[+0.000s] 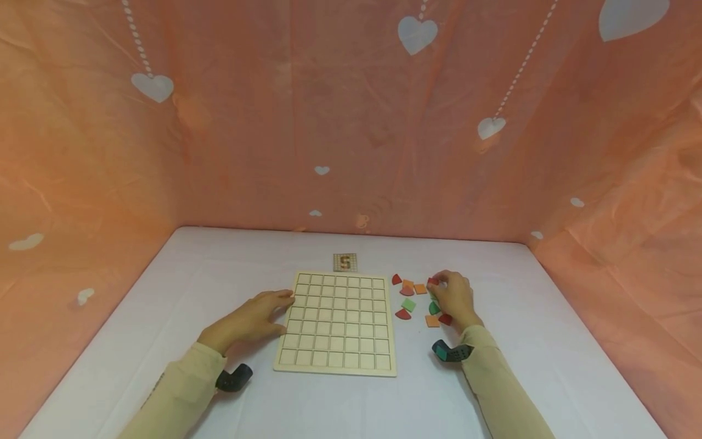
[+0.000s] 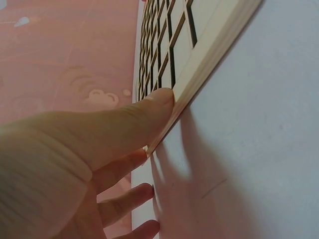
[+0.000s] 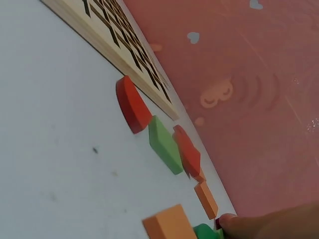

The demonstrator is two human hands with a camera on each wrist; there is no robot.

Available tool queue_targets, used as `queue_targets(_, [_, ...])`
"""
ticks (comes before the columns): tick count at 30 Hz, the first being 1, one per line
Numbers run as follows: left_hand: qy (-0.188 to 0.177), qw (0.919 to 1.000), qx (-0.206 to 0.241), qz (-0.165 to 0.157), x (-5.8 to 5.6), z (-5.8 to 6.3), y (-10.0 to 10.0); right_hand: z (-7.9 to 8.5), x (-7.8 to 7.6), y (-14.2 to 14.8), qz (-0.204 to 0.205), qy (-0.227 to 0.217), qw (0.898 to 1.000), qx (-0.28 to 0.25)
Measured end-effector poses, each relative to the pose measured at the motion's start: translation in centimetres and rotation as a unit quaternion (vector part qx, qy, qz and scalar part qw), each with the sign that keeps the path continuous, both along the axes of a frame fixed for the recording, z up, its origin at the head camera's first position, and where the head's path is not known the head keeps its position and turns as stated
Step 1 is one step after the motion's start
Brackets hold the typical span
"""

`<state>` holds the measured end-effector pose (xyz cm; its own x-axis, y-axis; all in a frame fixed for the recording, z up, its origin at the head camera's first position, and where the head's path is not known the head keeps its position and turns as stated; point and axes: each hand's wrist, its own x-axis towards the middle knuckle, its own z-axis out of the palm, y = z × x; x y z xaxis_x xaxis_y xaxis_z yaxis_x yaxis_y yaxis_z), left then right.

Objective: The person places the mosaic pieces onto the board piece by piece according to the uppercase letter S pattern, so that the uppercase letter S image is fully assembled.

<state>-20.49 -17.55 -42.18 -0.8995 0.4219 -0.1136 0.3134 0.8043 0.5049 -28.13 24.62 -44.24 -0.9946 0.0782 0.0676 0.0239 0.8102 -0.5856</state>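
A pale wooden board [image 1: 336,323] with a grid of square recesses lies on the white table. My left hand [image 1: 253,318] rests at its left edge; in the left wrist view the thumb [image 2: 157,102] touches the board's rim and the other fingers are spread loosely. Right of the board, my right hand [image 1: 456,300] bends over a group of small coloured pieces, thumb and forefinger pinching a red piece [image 1: 432,281]. Near it lie an orange square [image 1: 420,289], a light green square [image 1: 408,304] and a red quarter-round piece [image 1: 403,314]. The right hand partly covers a green piece [image 1: 434,308].
A small pattern card [image 1: 345,263] with an S-like figure lies behind the board. Another orange square [image 1: 432,321] is close to the right wrist. Pink cloth [image 1: 351,140] with hearts hangs behind and beside the table.
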Motion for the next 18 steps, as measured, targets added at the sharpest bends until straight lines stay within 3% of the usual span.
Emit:
queue_targets(8, [0.000,1.0000,-0.006,0.001,0.07,0.16,0.15,-0.19,-0.08,0.09,0.001,0.021,0.999,-0.026])
queue_targets(18, [-0.006,0.9999,-0.003,0.014,0.25,0.07,0.09,0.35,0.00,-0.11,0.002,-0.009,0.991,-0.132])
